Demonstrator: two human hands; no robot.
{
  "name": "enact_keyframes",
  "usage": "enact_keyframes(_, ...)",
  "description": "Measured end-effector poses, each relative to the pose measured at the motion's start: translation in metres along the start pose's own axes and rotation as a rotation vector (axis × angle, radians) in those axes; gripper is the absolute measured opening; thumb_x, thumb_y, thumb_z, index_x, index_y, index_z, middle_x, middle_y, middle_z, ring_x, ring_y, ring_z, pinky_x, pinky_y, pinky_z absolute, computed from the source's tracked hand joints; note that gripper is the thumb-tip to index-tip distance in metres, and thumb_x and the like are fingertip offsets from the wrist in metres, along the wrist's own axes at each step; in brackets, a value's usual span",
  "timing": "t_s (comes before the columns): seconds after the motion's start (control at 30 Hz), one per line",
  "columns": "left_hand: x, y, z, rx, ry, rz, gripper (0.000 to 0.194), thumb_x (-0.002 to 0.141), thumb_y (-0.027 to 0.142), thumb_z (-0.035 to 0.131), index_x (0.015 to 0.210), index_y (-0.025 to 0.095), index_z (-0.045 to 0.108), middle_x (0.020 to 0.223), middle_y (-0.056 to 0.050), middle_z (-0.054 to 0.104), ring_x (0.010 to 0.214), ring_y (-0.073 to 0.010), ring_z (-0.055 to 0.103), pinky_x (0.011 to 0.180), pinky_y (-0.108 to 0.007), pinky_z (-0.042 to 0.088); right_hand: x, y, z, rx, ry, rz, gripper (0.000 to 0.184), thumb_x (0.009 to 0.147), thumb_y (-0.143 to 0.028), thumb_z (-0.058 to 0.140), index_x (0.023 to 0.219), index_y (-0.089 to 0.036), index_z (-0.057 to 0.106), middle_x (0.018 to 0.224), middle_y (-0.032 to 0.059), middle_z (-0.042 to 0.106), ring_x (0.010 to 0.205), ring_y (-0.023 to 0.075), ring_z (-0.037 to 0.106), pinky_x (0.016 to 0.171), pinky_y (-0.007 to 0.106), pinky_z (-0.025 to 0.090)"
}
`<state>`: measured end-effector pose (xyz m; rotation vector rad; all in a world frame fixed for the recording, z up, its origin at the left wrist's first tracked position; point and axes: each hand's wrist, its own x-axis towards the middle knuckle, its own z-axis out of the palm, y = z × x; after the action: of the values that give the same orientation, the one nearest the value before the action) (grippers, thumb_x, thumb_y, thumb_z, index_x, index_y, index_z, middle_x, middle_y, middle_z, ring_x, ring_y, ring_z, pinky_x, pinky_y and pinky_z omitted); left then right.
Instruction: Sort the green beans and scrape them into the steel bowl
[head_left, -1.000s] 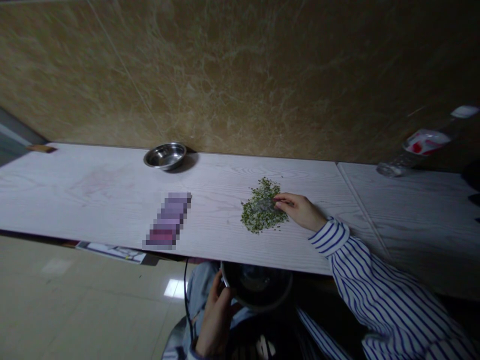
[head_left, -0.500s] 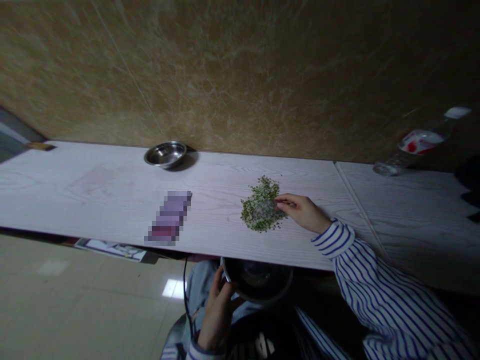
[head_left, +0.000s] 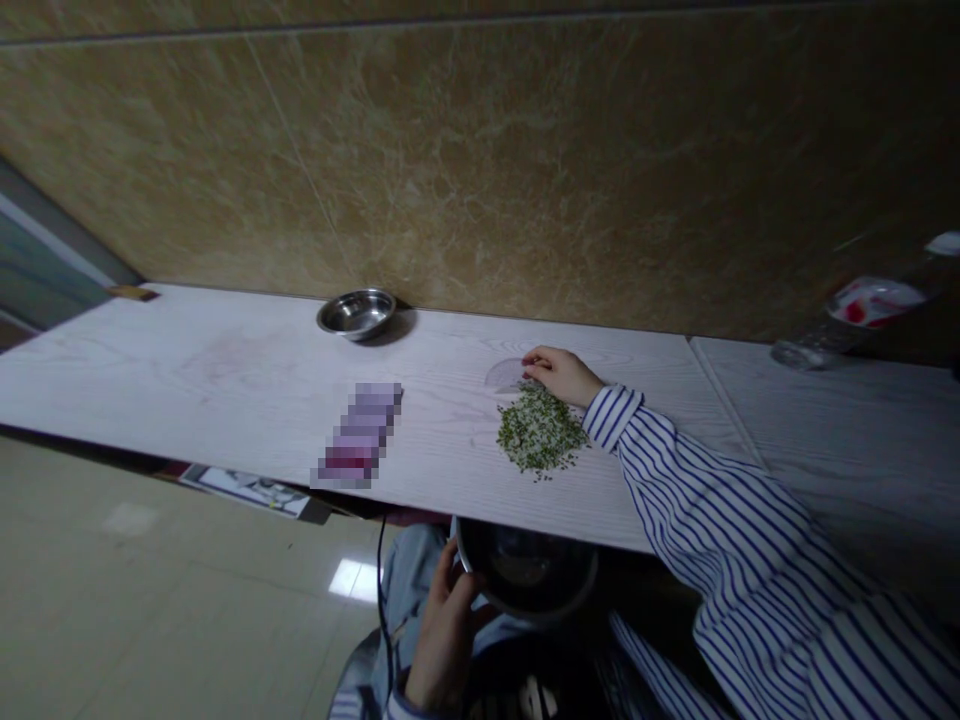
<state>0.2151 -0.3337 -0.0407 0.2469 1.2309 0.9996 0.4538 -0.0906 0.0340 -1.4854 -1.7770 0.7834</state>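
Above the far side of a loose pile of small green and whitish grains (head_left: 541,430), my right hand (head_left: 564,376) pinches a clear, half-round plastic piece (head_left: 502,375) that looks like a protractor. The piece sticks out to the left of my fingers, just over or on the tabletop; I cannot tell whether it touches. Below the table's front edge, my left hand (head_left: 448,625) grips the left rim of a dark metal bowl (head_left: 551,612) above my lap. Its thumb is on the near side, and the inside of the bowl is too dark to make out.
A shiny steel bowl (head_left: 357,315) stands by the wall on the white table (head_left: 247,410). A pixelated purple and red flat item (head_left: 364,430) lies left of the pile. A clear plastic bottle (head_left: 862,305) stands at the right. Below, a black cable (head_left: 382,590) hangs down.
My right hand has moved from the pile's right side to its far edge, with the clear piece now showing beyond the grains. My left hand keeps its grip; the view has shifted slightly.
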Motion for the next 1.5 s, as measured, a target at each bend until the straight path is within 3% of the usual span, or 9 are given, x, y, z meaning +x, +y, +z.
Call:
enact_keyframes(0.23,-0.002,0.001,0.002,-0.004,-0.014,0.021,0.073,0.070,0.030,0.075,0.139,0.021,0.051,0.123,-0.014,0.069,0.104,-0.0301,0.068,0.076,-0.038,0.058,0.021,-0.003,0.014,0.035,-0.219,-0.039,0.015,0.086,-0.014,0.060,0.097,-0.017,0.069,0.084,0.0044,0.078,0.081,0.0154,0.072,0.077,0.027,0.053)
enact_keyframes(0.43,-0.004,0.002,0.003,-0.019,0.002,0.029,0.074,0.072,0.028,0.071,0.142,0.020,0.048,0.121,-0.014,0.070,0.100,-0.0281,0.068,0.071,-0.036,0.059,0.022,-0.002,0.019,0.061,-0.399,-0.057,0.012,0.084,-0.017,0.062,0.095,-0.017,0.068,0.082,0.0043,0.077,0.080,0.0171,0.071,0.081,0.033,0.053)
enact_keyframes(0.63,0.000,0.000,-0.002,-0.039,0.006,0.010,0.076,0.068,0.029,0.076,0.141,0.024,0.052,0.128,-0.014,0.067,0.108,-0.0302,0.067,0.076,-0.036,0.058,0.019,-0.003,0.019,0.106,-0.530,-0.073,0.009,0.082,-0.021,0.066,0.091,-0.019,0.067,0.079,0.0018,0.076,0.078,0.0163,0.071,0.078,0.032,0.055)
enact_keyframes(1.0,0.001,0.000,0.001,0.002,-0.054,0.029,0.075,0.073,0.029,0.071,0.144,0.023,0.047,0.115,-0.012,0.070,0.094,-0.0239,0.067,0.079,-0.037,0.056,0.000,-0.011,0.009,0.128,-0.638,-0.117,0.009,0.080,-0.023,0.069,0.089,-0.020,0.068,0.080,0.0009,0.076,0.079,0.0159,0.071,0.078,0.031,0.053)
enact_keyframes(1.5,0.001,0.005,0.005,0.052,-0.012,0.070,0.068,0.064,0.037,0.075,0.129,0.022,0.059,0.107,-0.010,0.068,0.090,-0.0231,0.065,0.074,-0.037,0.054,-0.025,-0.019,-0.007,0.121,-0.718,-0.158,0.010,0.080,-0.027,0.072,0.086,-0.019,0.071,0.080,0.0007,0.075,0.078,0.0155,0.068,0.078,0.030,0.052)
